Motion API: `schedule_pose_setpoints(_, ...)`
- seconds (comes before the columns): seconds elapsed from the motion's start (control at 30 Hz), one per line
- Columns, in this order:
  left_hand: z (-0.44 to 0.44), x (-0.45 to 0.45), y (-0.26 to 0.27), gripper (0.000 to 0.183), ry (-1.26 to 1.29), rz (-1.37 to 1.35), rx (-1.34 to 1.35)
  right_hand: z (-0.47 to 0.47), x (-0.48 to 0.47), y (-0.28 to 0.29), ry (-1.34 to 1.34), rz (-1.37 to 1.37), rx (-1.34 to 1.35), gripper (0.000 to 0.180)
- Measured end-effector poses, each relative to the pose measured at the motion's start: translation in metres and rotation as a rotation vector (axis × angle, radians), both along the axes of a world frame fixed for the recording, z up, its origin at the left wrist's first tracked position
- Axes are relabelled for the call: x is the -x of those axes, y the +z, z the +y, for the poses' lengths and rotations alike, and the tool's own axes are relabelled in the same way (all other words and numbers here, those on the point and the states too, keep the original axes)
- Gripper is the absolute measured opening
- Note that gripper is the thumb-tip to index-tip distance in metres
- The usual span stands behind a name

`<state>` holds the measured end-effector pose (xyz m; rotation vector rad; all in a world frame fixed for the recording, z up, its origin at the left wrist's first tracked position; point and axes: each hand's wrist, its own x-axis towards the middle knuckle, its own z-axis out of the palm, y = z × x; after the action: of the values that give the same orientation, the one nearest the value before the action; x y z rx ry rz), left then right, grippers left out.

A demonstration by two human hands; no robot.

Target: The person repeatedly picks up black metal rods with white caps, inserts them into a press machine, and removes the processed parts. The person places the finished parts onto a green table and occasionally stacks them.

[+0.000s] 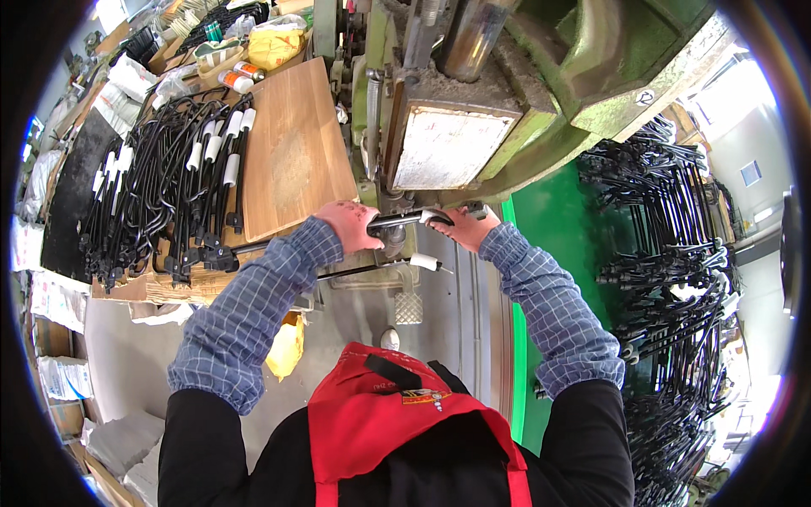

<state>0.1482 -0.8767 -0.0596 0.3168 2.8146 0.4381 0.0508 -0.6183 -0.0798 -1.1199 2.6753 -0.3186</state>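
Note:
Both of my hands are on a black metal tube [399,220] at the foot of a green press [456,139]. My left hand [350,227] grips its left part. My right hand [464,227] closes round the right part, beside a white sleeve [431,217] and a black curved piece. Below them, another black rod [361,271] with a white sleeve [424,261] near its right end lies roughly level. The press ram hides part of the area just behind the tube.
A wooden board [298,146] lies left of the press, beside a heap of black bent tubes [177,171]. Two spray cans [236,81] and a yellow bag [277,47] stand behind. A foot pedal [408,307] is below. Racked black tubes [671,285] fill the right.

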Motion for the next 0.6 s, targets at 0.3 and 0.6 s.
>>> schedule_pose_setpoints(0.3, -0.01, 0.032, -0.014, 0.055, -0.106, -0.047, 0.011, 0.017, -0.035, 0.007, -0.191, -0.035, 0.07, 0.048)
schedule_pose_setpoints(0.6, -0.014, 0.033, -0.014, 0.046, -0.159, 0.002, 0.041, 0.013, -0.028, -0.005, -0.246, -0.249, 0.348, 0.045)
